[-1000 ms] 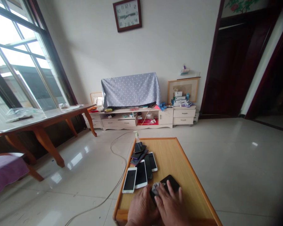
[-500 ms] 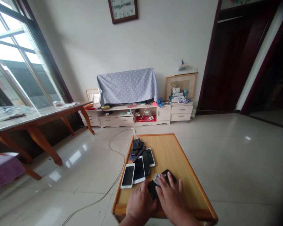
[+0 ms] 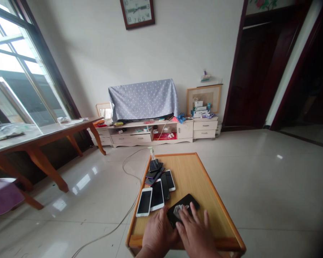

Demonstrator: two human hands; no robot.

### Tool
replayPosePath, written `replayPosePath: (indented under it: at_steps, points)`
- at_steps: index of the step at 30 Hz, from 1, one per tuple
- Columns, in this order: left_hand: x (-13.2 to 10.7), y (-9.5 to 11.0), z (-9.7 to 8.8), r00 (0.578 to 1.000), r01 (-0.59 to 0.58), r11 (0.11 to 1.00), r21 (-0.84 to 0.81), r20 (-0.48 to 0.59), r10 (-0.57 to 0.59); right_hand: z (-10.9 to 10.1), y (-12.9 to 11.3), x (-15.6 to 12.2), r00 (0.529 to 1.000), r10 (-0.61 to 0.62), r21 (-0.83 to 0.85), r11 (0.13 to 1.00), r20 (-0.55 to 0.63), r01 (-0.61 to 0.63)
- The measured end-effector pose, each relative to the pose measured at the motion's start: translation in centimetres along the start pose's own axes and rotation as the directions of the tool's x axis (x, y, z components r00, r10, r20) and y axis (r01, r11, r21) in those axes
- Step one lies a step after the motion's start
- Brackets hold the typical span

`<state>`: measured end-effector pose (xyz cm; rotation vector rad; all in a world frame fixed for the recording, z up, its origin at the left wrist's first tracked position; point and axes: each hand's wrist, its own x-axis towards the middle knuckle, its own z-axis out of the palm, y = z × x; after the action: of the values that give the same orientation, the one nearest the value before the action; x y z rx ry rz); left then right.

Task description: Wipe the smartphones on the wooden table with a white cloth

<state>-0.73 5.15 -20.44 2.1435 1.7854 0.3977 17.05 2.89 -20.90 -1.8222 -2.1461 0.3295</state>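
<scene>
A black phone lies face up on the low wooden table, near its front edge. My left hand rests against the phone's near left end, fingers curled round it. My right hand lies over the phone with its fingers pressing a small grey cloth onto the screen. To the left, a row of several phones, white and dark, runs along the table's left side toward the far end.
A small pump bottle stands at the table's far left corner. A cable snakes over the tiled floor. A long table stands by the window at left. A TV stand with a covered screen is by the far wall.
My right hand with the cloth has slid slightly back and left over the black phone. The view has drifted a little; the phones on the table have not moved.
</scene>
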Motion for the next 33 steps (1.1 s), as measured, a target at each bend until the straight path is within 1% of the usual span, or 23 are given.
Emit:
replayPosePath:
  at_steps: [2, 4, 5, 7, 9, 11, 13, 15, 17, 18, 20, 22, 24, 26, 28, 30, 32, 33]
  points:
    - [0.0, 0.1, -0.1, 1.0, -0.006, 1.0, 0.005, 0.012, 0.006, 0.3, -1.2, -1.1, 0.993, -0.09, 0.072, 0.994, 0.073, 0.085]
    - [0.0, 0.1, -0.1, 1.0, -0.014, 1.0, 0.0, 0.005, 0.014, 0.0, -1.0, -1.5, 0.991, -0.101, 0.091, 0.991, 0.086, 0.093]
    - [0.0, 0.0, 0.0, 1.0, -0.016, 1.0, -0.003, -0.007, 0.016, -0.2, -0.4, -1.4, 0.995, -0.075, 0.075, 0.995, 0.063, 0.07]
    - [0.0, -0.1, 0.2, 0.999, -0.021, 1.0, -0.005, -0.029, 0.021, -0.9, 1.5, -0.9, 1.0, 0.019, 0.012, 1.0, -0.019, -0.018]
    - [0.0, -0.2, 0.4, 0.999, -0.024, 1.0, -0.005, -0.042, 0.024, -1.5, 3.3, -0.4, 0.989, 0.113, -0.047, 0.992, -0.094, -0.118]
    - [0.0, -0.2, 0.5, 0.998, -0.025, 1.0, -0.006, -0.049, 0.024, -1.7, 3.9, -0.3, 0.981, 0.148, -0.072, 0.985, -0.122, -0.158]
    - [0.0, -0.2, 0.5, 0.998, -0.023, 1.0, -0.007, -0.05, 0.022, -1.4, 3.1, -1.0, 0.99, 0.103, -0.05, 0.993, -0.094, -0.108]
    - [0.0, 0.0, 0.3, 0.999, -0.013, 1.0, -0.008, -0.035, 0.013, -0.9, 1.4, -2.0, 1.0, 0.003, 0.008, 1.0, -0.019, -0.003]
    - [0.0, 0.2, 0.2, 1.0, -0.006, 1.0, -0.008, -0.019, 0.005, -0.6, 0.2, -2.8, 0.995, -0.091, 0.062, 0.994, 0.045, 0.088]
    - [0.0, 0.3, 0.1, 1.0, -0.005, 1.0, -0.006, -0.018, 0.005, -0.6, 0.0, -2.9, 0.992, -0.11, 0.073, 0.992, 0.054, 0.106]
    - [0.0, 0.4, 0.0, 0.999, -0.015, 1.0, -0.003, -0.032, 0.015, -0.9, 0.7, -2.6, 0.997, -0.068, 0.05, 0.997, 0.024, 0.067]
    - [-0.1, 0.4, 0.0, 0.998, -0.032, 0.999, -0.005, -0.049, 0.032, -1.5, 2.4, -1.7, 0.998, 0.04, -0.011, 0.999, -0.045, -0.04]
    - [-0.1, 0.4, 0.1, 0.997, -0.048, 0.999, -0.011, -0.06, 0.048, -2.0, 3.9, -0.9, 0.985, 0.134, -0.067, 0.988, -0.107, -0.142]
    - [-0.1, 0.3, 0.1, 0.997, -0.058, 0.998, -0.018, -0.059, 0.057, -2.1, 4.4, -0.6, 0.978, 0.16, -0.091, 0.981, -0.135, -0.173]
    - [-0.1, 0.3, 0.0, 0.997, -0.05, 0.999, -0.021, -0.051, 0.049, -1.6, 3.4, -1.2, 0.988, 0.108, -0.071, 0.991, -0.111, -0.116]
    - [0.0, 0.3, 0.0, 0.999, -0.034, 0.999, -0.023, -0.038, 0.033, -1.0, 1.6, -2.1, 0.999, -0.001, -0.014, 1.0, -0.047, 0.0]
    - [0.0, 0.2, 0.0, 0.999, -0.022, 0.999, -0.025, -0.026, 0.022, -0.4, 0.2, -2.8, 0.995, -0.101, 0.044, 0.994, 0.014, 0.101]
    - [0.0, 0.2, 0.0, 0.999, -0.022, 0.999, -0.027, -0.025, 0.021, -0.4, -0.1, -2.8, 0.992, -0.121, 0.058, 0.991, 0.027, 0.119]
